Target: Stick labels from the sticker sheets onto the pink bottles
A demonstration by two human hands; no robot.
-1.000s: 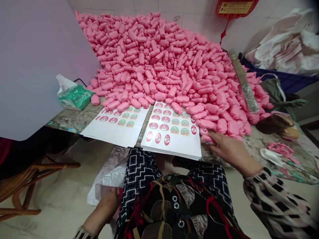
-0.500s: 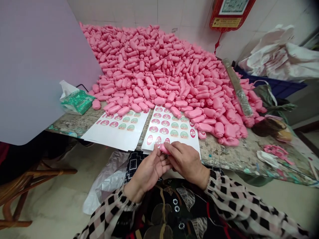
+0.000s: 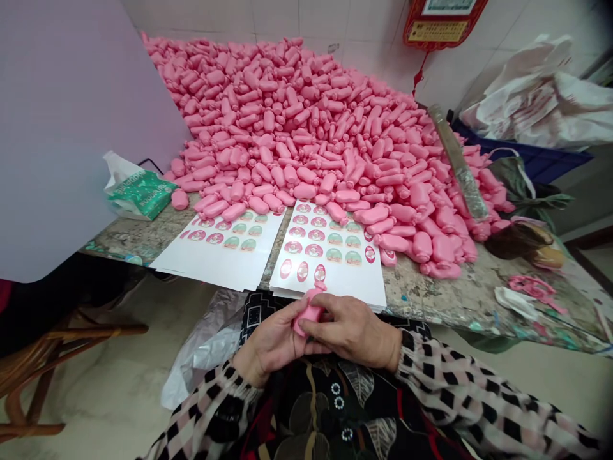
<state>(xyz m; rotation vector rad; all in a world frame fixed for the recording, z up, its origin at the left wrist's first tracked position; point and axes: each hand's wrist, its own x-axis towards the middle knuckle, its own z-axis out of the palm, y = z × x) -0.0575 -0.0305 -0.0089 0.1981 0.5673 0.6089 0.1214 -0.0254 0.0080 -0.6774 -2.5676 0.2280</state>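
A small pink plastic bottle (image 3: 309, 313) is held between my two hands, tilted, its neck pointing away from me. My left hand (image 3: 278, 335) cradles it from the left and below. From the right, my right hand (image 3: 352, 329) grips it with thumb and fingers, the thumb lying across its lower body. Just beyond my hands lies a sticker sheet (image 3: 354, 284) with pink and green labels. To its left is a second stack of sticker sheets (image 3: 211, 265). Whether a label is on the held bottle I cannot tell.
A large heap of pink bottles (image 3: 287, 128) covers the back of the worn table (image 3: 421, 300). A green tissue pack (image 3: 143, 195) lies at left beside a pale panel (image 3: 86, 128). A wooden strip (image 3: 457, 163) leans on the heap at right, near a blue crate (image 3: 550, 163).
The bottle has turned from mostly hidden to tilted upright, with its neck showing. My right hand has lowered towards me and my left fingers have closed round the bottle.
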